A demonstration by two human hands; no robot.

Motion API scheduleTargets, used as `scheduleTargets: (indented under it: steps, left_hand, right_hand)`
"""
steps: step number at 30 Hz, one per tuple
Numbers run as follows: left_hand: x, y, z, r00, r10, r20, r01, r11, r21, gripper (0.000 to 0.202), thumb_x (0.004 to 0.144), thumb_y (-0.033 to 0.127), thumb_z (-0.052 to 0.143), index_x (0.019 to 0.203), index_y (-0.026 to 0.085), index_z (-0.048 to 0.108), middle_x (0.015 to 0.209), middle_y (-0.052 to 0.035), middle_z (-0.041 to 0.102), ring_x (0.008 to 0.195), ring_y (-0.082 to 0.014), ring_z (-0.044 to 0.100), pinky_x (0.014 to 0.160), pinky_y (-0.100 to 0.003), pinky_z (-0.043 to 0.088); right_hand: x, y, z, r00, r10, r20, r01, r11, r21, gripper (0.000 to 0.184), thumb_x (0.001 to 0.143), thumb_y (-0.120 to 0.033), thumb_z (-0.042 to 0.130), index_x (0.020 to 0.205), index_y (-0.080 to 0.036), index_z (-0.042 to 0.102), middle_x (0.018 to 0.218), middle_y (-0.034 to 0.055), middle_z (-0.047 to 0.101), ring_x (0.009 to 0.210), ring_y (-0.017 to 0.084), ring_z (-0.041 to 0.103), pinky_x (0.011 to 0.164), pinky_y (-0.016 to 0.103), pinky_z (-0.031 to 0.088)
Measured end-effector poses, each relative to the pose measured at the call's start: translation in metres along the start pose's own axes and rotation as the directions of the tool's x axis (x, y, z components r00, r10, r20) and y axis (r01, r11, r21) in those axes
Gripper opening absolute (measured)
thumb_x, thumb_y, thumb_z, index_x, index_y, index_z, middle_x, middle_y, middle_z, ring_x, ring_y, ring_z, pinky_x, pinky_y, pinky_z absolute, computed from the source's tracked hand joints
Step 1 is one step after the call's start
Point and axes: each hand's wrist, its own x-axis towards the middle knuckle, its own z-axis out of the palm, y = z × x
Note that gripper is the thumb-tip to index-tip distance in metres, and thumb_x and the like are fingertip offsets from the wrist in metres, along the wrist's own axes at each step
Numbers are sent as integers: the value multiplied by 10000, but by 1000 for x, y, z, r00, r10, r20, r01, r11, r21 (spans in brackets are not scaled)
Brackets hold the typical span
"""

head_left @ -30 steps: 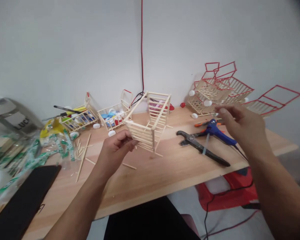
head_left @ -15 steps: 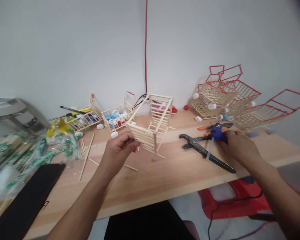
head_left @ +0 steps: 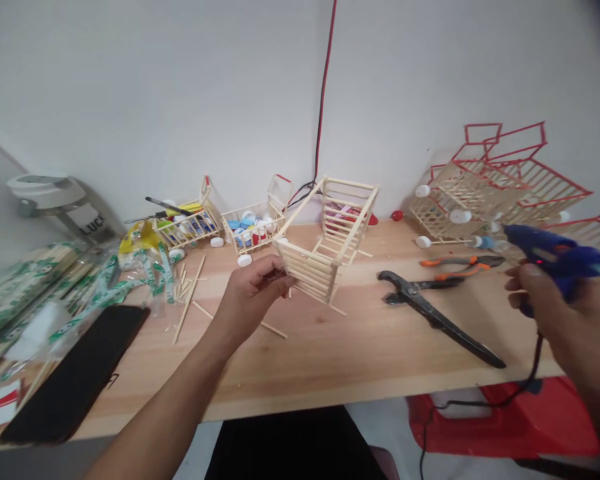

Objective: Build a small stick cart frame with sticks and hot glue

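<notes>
left hand (head_left: 253, 300): fingers closed on the lower corner of a popsicle-stick cage (head_left: 325, 243), held up at picture centre above the wooden tabletop (head_left: 330, 353) | right hand (head_left: 565, 313): closed around a blue hot glue gun (head_left: 555, 257), far right | between them: black pliers (head_left: 430, 313) lying on the tabletop

Black pliers (head_left: 440, 320), orange-handled pliers (head_left: 460, 261), red-trimmed stick baskets (head_left: 473, 183), loose craft sticks (head_left: 189, 300)

Glue gun (head_left: 555, 253) partly behind R hand (head_left: 565, 313); red stick rack (head_left: 595, 233) cut off R edge.
</notes>
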Motion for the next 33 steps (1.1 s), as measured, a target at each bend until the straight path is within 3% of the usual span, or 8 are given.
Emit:
scheduleTargets:
  steps: [1,3,5,8,11,14,28,33]
  left_hand:
    - [0,0,0,1000,-5,-6,5,1000,1,67,838,162,645,772,166,656,635,23,589,597,-88,543,568,-192,441]
    - [1,-1,0,1000,-4,-23,4,1000,4,66,839,161,642,774,168,654,643,23,589,604,-90,543,573,-195,439]
    - [1,-2,0,999,2,-42,-1,1000,21,74,837,162,645,763,170,647,646,25,581,604,-90,530,574,-199,431]
    - [3,-5,-2,998,4,-68,1,997,75,101,836,174,651,736,170,636,635,25,569,596,-93,505,572,-208,418]
    - [5,-12,-6,997,4,-75,5,993,115,110,842,196,653,736,170,641,638,18,572,609,-102,509,578,-215,419]
    - [6,-17,-9,997,-17,-77,26,993,119,101,846,218,657,759,168,653,653,14,575,621,-105,516,581,-214,425]
    - [10,-20,-5,990,-103,-93,116,981,156,40,824,179,667,818,159,701,723,-9,631,661,-116,549,613,-222,486]
    - [9,-20,-5,991,-73,-108,92,979,181,38,818,161,666,801,164,699,710,-3,634,650,-115,559,611,-226,494]
  right_hand:
    - [-9,-8,0,997,69,19,-72,972,222,271,857,-466,555,868,-211,645,755,75,644,610,201,605,556,325,448]
    - [-27,-23,7,963,122,241,-236,811,535,342,790,-533,655,876,-201,659,792,76,654,598,180,592,512,300,452]
    - [-44,-36,22,925,50,377,-292,729,619,438,755,-629,670,873,-207,665,780,76,655,570,170,564,451,281,416]
    - [-63,-51,47,845,-105,525,-353,628,694,421,822,-621,640,904,-210,673,823,91,681,529,143,522,445,281,403]
    - [-73,-63,67,775,-263,574,-288,663,692,412,903,-592,551,936,-199,668,866,93,696,560,148,546,492,287,431]
    - [-75,-69,78,718,-399,570,-162,701,695,449,945,-593,472,881,-182,643,757,63,664,552,137,550,482,259,411]
    - [-76,-53,85,710,-490,506,182,822,540,474,995,-541,380,766,-193,608,594,0,589,474,112,528,485,255,378]
    - [-75,-54,85,712,-493,500,201,825,528,489,998,-546,358,747,-199,595,558,-6,580,446,124,535,469,266,379]
